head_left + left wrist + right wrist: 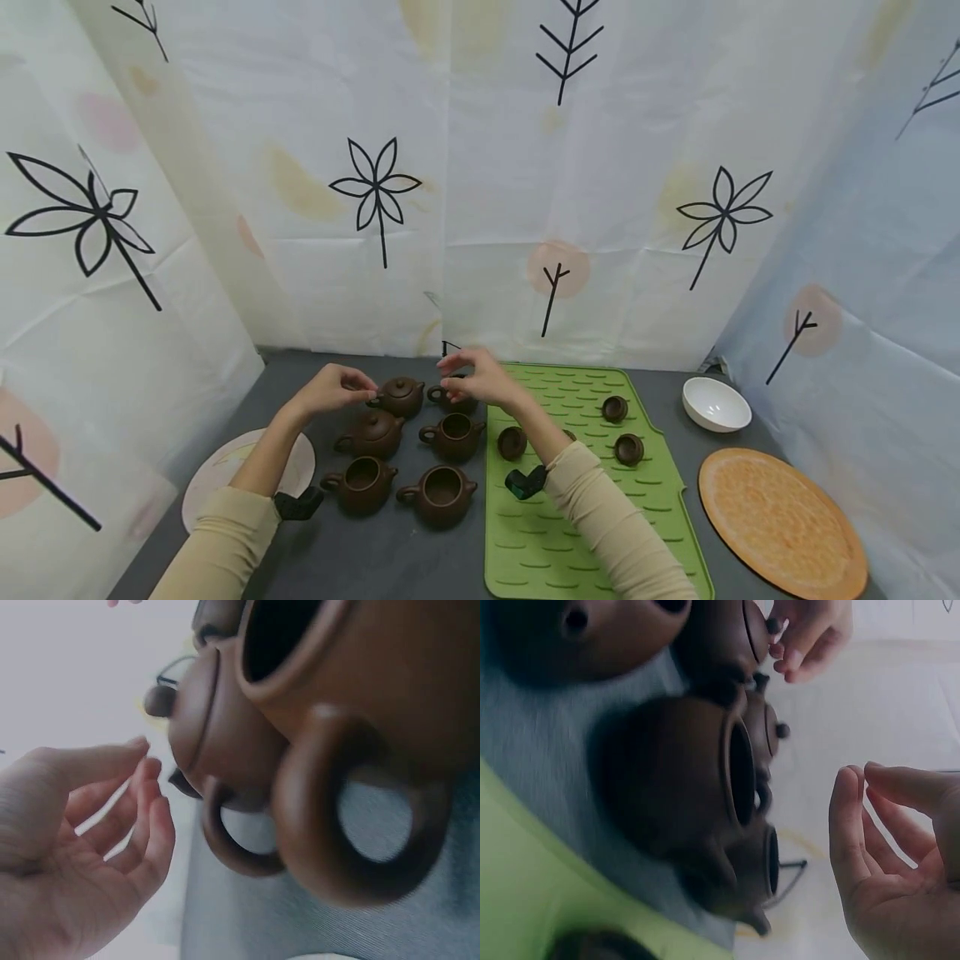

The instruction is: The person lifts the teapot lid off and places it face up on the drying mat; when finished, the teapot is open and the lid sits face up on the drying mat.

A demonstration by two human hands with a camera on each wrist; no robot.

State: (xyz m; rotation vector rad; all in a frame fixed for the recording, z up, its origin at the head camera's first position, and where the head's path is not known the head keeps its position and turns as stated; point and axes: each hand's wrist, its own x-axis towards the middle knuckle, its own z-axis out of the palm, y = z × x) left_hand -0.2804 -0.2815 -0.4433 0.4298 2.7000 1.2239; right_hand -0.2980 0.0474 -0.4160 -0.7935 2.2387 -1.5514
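Observation:
Several brown clay teapots stand in two columns on the dark table. Lids cover the back left teapot and the middle left teapot. Uncovered are the back right teapot, middle right teapot, front left teapot and front right teapot. My left hand hovers beside the lidded pots, fingers loosely bent, holding nothing; the left wrist view shows a gap to the pots. Above the back right teapot hangs my right hand, thumb and forefinger tips close together with nothing visible between them.
On a green mat at the right lie several small brown lids, one mostly hidden by my right forearm. Farther right are a white bowl and a round orange-tan board. A pale plate sits under my left forearm.

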